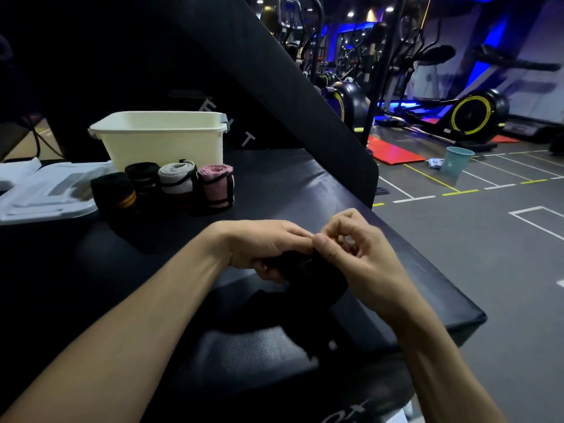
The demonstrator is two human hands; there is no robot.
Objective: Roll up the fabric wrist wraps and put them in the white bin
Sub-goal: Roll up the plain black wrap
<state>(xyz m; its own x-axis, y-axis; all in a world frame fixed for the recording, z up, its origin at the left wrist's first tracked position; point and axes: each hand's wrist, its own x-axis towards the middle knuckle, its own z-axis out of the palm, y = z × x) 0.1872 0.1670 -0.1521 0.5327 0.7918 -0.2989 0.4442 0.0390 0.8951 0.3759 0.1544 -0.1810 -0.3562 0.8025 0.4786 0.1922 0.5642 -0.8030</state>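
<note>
A black fabric wrist wrap (308,277) is held over the black padded surface (290,190), its loose end trailing toward me. My left hand (262,247) grips its left side and my right hand (357,248) pinches its top edge, the two hands meeting fingertip to fingertip. Several rolled wraps stand in a row further back: a black one with a yellow stripe (117,193), another black one (143,178), a grey-white one (178,178) and a pink one (216,184). The white bin (161,138) stands right behind them; its inside is hidden from this angle.
A white lid or tray (45,193) lies left of the rolls. A slanted black pad (274,71) rises behind the bin. The surface's right edge drops to the gym floor, where a teal bucket (456,160), red mats and exercise machines stand.
</note>
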